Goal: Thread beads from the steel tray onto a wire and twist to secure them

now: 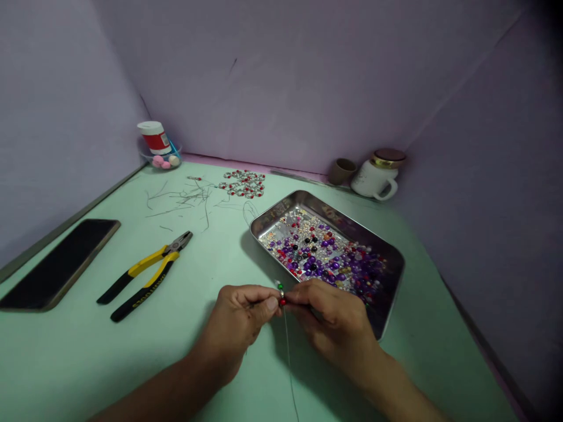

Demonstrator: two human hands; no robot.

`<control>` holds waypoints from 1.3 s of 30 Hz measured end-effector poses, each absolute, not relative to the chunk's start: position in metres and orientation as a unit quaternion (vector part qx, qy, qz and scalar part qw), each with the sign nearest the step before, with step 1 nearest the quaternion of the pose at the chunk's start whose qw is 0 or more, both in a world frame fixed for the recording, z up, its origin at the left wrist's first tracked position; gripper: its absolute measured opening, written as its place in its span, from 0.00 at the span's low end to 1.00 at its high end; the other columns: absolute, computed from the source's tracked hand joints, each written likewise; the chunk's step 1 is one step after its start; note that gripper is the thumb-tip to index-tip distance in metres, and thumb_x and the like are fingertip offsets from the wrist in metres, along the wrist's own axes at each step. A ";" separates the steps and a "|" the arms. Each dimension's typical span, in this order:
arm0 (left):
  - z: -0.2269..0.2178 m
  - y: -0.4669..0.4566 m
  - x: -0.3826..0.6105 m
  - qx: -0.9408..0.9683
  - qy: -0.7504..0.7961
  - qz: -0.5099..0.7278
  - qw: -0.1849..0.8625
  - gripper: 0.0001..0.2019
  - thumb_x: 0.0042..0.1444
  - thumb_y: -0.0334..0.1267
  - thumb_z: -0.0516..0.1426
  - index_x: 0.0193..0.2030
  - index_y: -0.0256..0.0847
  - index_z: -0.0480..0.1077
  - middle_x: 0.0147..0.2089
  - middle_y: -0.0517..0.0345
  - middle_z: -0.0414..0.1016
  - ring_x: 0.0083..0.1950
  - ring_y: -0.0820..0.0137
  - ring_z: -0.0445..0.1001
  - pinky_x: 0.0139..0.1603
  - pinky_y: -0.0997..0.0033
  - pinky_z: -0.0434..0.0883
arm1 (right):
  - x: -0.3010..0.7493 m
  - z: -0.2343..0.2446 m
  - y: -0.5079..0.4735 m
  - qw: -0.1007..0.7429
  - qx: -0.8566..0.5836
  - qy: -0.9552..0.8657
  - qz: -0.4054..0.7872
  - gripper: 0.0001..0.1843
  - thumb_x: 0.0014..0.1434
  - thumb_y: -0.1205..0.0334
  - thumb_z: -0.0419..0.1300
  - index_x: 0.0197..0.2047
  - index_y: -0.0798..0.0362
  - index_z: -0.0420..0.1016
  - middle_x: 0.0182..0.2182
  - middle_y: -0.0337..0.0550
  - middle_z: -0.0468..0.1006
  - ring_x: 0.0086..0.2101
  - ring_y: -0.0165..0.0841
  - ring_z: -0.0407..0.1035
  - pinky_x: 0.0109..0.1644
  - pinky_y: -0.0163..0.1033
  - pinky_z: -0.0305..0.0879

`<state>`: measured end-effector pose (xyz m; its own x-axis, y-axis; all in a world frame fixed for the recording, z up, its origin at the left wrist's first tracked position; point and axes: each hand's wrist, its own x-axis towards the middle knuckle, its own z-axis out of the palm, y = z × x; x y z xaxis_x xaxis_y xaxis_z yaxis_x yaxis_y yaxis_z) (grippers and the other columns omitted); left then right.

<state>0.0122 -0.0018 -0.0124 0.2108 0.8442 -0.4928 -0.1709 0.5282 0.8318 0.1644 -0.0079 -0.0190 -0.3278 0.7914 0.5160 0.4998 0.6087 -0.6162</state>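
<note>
My left hand point(240, 319) pinches a short row of beads point(282, 293) between thumb and forefinger. Green, pale and red beads show in that row. From the other side, my right hand point(336, 316) meets it with thumb and fingers closed at the same beads. A thin wire point(288, 357) hangs from the red bead down past the lower edge of the view. Just behind my right hand lies a metal tray point(393, 287) of loose purple, red, black, clear and gold beads. My fingers cover part of the bead row.
Yellow-and-black pliers point(152, 272) and a dark phone point(61, 264) lie at left. Behind them are scattered wire pieces point(189, 196) and a beaded chain point(244, 183). A bowl point(163, 159) with a white-and-red container stands back left; a small brown cup point(342, 171) and lidded mug point(373, 177) back right.
</note>
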 end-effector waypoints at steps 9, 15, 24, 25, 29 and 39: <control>0.000 0.002 0.013 0.425 0.554 0.376 0.610 0.03 0.37 0.28 0.61 0.17 0.38 0.75 0.20 0.58 0.72 0.25 0.73 0.66 0.27 0.77 0.64 | 0.162 -0.020 -0.012 0.428 -0.442 -0.771 0.166 0.06 0.52 0.74 0.56 0.28 0.56 0.72 0.23 0.43 0.74 0.24 0.29 0.69 0.27 0.33 0.66; -0.012 -0.001 0.012 0.439 0.526 0.414 0.599 0.02 0.38 0.29 0.61 0.19 0.37 0.74 0.21 0.58 0.73 0.26 0.73 0.66 0.27 0.77 0.64 | 0.158 -0.019 -0.013 0.450 -0.441 -0.756 0.175 0.06 0.51 0.73 0.56 0.29 0.57 0.74 0.21 0.43 0.74 0.22 0.29 0.68 0.24 0.34 0.65; -0.013 -0.003 0.010 0.542 0.493 0.452 0.509 0.05 0.41 0.28 0.60 0.20 0.39 0.75 0.24 0.54 0.74 0.27 0.70 0.70 0.28 0.74 0.67 | 0.152 -0.024 -0.016 0.491 -0.462 -0.707 0.213 0.06 0.50 0.73 0.56 0.27 0.56 0.74 0.20 0.41 0.73 0.21 0.29 0.66 0.23 0.34 0.63; -0.011 -0.004 0.010 0.575 0.491 0.454 0.472 0.05 0.41 0.27 0.60 0.20 0.40 0.75 0.24 0.54 0.74 0.27 0.70 0.70 0.29 0.74 0.67 | 0.151 -0.026 -0.017 0.491 -0.454 -0.717 0.198 0.07 0.51 0.73 0.55 0.27 0.56 0.73 0.20 0.42 0.73 0.21 0.29 0.66 0.23 0.34 0.62; -0.008 -0.005 0.010 0.636 0.493 0.435 0.405 0.07 0.43 0.26 0.58 0.21 0.41 0.75 0.24 0.55 0.74 0.28 0.70 0.71 0.31 0.74 0.68 | 0.151 -0.032 -0.017 0.462 -0.447 -0.749 0.158 0.09 0.53 0.74 0.52 0.29 0.56 0.72 0.21 0.43 0.73 0.22 0.29 0.66 0.25 0.34 0.62; -0.010 -0.006 0.016 0.519 0.550 0.433 0.490 0.07 0.40 0.26 0.59 0.17 0.39 0.73 0.19 0.58 0.70 0.21 0.74 0.65 0.20 0.78 0.61 | 0.148 -0.034 -0.020 0.448 -0.469 -0.755 0.094 0.09 0.51 0.74 0.51 0.28 0.55 0.72 0.20 0.42 0.73 0.21 0.29 0.67 0.23 0.33 0.62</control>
